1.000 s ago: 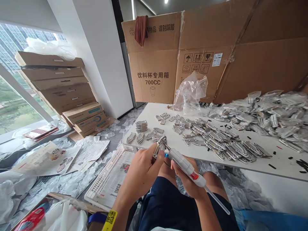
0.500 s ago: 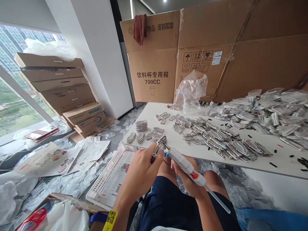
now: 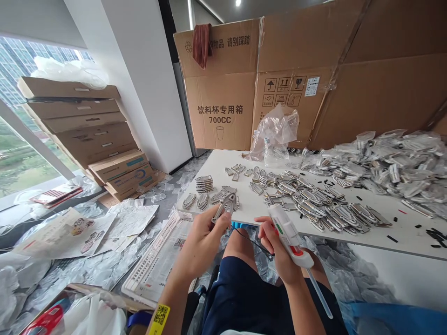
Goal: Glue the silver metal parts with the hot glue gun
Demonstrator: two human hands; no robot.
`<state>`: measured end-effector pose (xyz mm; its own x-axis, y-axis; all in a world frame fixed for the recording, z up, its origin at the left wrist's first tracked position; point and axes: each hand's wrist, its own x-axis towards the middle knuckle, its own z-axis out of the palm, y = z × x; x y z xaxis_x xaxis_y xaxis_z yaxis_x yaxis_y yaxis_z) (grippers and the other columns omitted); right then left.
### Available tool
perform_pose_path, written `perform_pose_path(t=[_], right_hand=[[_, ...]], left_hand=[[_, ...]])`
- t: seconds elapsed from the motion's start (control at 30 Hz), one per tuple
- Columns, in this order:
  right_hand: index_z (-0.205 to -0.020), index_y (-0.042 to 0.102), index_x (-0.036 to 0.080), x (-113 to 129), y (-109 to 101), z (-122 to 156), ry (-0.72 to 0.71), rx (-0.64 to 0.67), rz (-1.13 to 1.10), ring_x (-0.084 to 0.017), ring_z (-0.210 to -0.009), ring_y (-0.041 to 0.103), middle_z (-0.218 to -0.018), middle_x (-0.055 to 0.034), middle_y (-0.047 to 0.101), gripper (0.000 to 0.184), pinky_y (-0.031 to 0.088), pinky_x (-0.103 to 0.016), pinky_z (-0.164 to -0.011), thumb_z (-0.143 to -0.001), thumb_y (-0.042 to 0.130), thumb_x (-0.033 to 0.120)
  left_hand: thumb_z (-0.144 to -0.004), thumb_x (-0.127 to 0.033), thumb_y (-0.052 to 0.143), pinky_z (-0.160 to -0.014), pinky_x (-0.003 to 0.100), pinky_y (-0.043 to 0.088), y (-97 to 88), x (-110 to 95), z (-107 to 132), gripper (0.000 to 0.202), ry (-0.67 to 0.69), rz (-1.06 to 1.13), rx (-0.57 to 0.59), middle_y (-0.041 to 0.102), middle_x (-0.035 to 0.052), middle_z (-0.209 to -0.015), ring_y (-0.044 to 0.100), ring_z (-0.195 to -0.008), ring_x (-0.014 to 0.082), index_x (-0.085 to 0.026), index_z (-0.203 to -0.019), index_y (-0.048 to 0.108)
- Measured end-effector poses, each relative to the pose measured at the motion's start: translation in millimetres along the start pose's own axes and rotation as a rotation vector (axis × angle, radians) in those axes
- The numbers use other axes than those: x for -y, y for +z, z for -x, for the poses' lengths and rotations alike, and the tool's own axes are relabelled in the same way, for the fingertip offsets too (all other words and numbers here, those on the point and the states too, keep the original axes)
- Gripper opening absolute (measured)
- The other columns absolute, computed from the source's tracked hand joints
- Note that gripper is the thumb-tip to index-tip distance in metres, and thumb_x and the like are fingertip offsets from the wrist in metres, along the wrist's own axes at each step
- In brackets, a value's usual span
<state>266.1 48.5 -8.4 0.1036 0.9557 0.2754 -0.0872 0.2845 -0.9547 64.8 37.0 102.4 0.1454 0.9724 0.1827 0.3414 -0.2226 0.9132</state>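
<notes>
Two hands are busy over the person's lap, near the edge of a white table (image 3: 244,215). The left hand (image 3: 200,242) pinches one metal piece (image 3: 221,211) between thumb and fingers, with its round end sticking up past them. The right hand (image 3: 281,253) wraps around a glue gun (image 3: 287,228), but I cannot tell if a finger is pressing the trigger. The gun's tip points up and away, well apart from the held piece. A clear glue stick (image 3: 320,293) pokes out of the back.

To do this well, I think the left hand should hold the piece by its sides, so the spot for the glue is open and the skin is far from the tip. The tip may be very hot, so it is best to point it away from both legs. A small dab is likely better than a big blob, and the piece should be held flat so the glue does not run. I cannot see if there is any glue on it now.

More pieces lie on the table: a neat stack (image 3: 204,184) on the left and a big messy pile (image 3: 314,200) in the middle. The thin black cord (image 3: 253,242) hangs between the hands and could snag, so the gun needs slow, easy moves.
</notes>
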Motion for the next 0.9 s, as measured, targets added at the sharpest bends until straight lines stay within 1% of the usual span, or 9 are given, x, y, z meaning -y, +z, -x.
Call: perform_pose_path(t=[0.1, 0.2, 0.3, 0.37, 0.43, 0.53, 0.67, 0.77, 0.9], right_hand=[[-0.121, 0.078, 0.021, 0, 2, -1, 0.022, 0.053, -0.137, -0.007, -0.05, 0.037, -0.078, 0.0026, 0.059, 0.04, 0.03, -0.027, -0.05, -0.105, 0.065, 0.056], [-0.121, 0.077, 0.022, 5, 8, -2, 0.02, 0.036, -0.239, -0.008, -0.053, 0.035, -0.074, 0.0038, 0.057, 0.035, 0.027, -0.028, -0.053, -0.106, 0.066, 0.051], [-0.112, 0.078, 0.022, 11, 13, -2, 0.019, 0.046, -0.279, -0.009, -0.053, 0.033, -0.066, 0.0049, 0.052, 0.031, 0.024, -0.028, -0.052, -0.106, 0.067, 0.05], [-0.1, 0.077, 0.021, 14, 15, -2, 0.025, 0.053, -0.293, -0.009, -0.054, 0.035, -0.061, 0.0056, 0.047, 0.03, 0.026, -0.028, -0.053, -0.106, 0.068, 0.05], [-0.081, 0.07, 0.021, 15, 16, -2, 0.045, 0.043, -0.324, -0.01, -0.054, 0.035, -0.057, 0.0061, 0.042, 0.037, 0.029, -0.028, -0.055, -0.104, 0.07, 0.05], [-0.064, 0.054, 0.021, 18, 18, -3, 0.094, 0.007, -0.377, -0.009, -0.053, 0.033, -0.054, 0.0064, 0.037, 0.052, 0.029, -0.027, -0.054, -0.099, 0.075, 0.053], [-0.069, 0.06, 0.02, 23, 20, -6, 0.135, -0.069, -0.441, -0.007, -0.049, 0.035, -0.055, 0.0064, 0.045, 0.043, 0.027, -0.025, -0.05, -0.09, 0.084, 0.05], [-0.072, 0.063, 0.02, 25, 21, -9, 0.15, -0.082, -0.509, -0.005, -0.046, 0.035, -0.057, 0.0058, 0.052, 0.039, 0.027, -0.022, -0.048, -0.086, 0.086, 0.048], [-0.068, 0.063, 0.019, 24, 21, -11, 0.165, -0.052, -0.538, -0.003, -0.043, 0.033, -0.051, 0.0071, 0.048, 0.042, 0.027, -0.021, -0.047, -0.085, 0.088, 0.048]], left_hand=[[-0.109, -0.053, 0.05, -0.064, 0.029, 0.033, 5.5, 5, -7, 0.045, -0.038, 0.07, 0.178, 0.038, -0.0038, -0.074, 0.035, -0.068, 0.015, -0.022, -0.077, 0.045], [-0.108, -0.056, 0.051, -0.065, 0.028, 0.038, 12.8, 6, -12, 0.044, -0.032, 0.051, 0.309, 0.046, -0.0031, -0.074, 0.04, -0.069, 0.0153, -0.022, -0.081, 0.055], [-0.108, -0.059, 0.051, -0.073, 0.029, 0.047, 18.8, 2, -15, 0.048, -0.012, 0.078, 0.404, 0.056, -0.0006, -0.075, 0.053, -0.075, 0.0179, -0.021, -0.082, 0.062], [-0.108, -0.061, 0.051, -0.081, 0.031, 0.052, 21.8, 0, -15, 0.05, 0.004, 0.112, 0.444, 0.064, 0.0015, -0.077, 0.061, -0.083, 0.0211, -0.022, -0.083, 0.067], [-0.106, -0.063, 0.054, -0.085, 0.033, 0.054, 24.1, 0, -15, 0.049, 0.013, 0.14, 0.449, 0.07, 0.003, -0.08, 0.066, -0.088, 0.0237, -0.022, -0.084, 0.071], [-0.103, -0.066, 0.058, -0.079, 0.033, 0.053, 25.2, 5, -16, 0.048, -0.001, 0.145, 0.448, 0.069, 0.003, -0.081, 0.064, -0.082, 0.0228, -0.022, -0.09, 0.072], [-0.105, -0.067, 0.055, -0.066, 0.028, 0.041, 20.6, 14, -17, 0.047, -0.027, 0.078, 0.413, 0.054, -0.0019, -0.078, 0.047, -0.072, 0.0161, -0.021, -0.096, 0.066], [-0.109, -0.064, 0.049, -0.07, 0.029, 0.037, 14.2, 16, -19, 0.046, -0.056, 0.118, 0.334, 0.049, -0.0032, -0.081, 0.041, -0.074, 0.0156, -0.021, -0.106, 0.065], [-0.109, -0.051, 0.044, -0.074, 0.032, 0.035, 9.3, 20, -22, 0.037, -0.149, 0.269, 0.237, 0.038, -0.0036, -0.079, 0.035, -0.073, 0.017, -0.021, -0.113, 0.066]])
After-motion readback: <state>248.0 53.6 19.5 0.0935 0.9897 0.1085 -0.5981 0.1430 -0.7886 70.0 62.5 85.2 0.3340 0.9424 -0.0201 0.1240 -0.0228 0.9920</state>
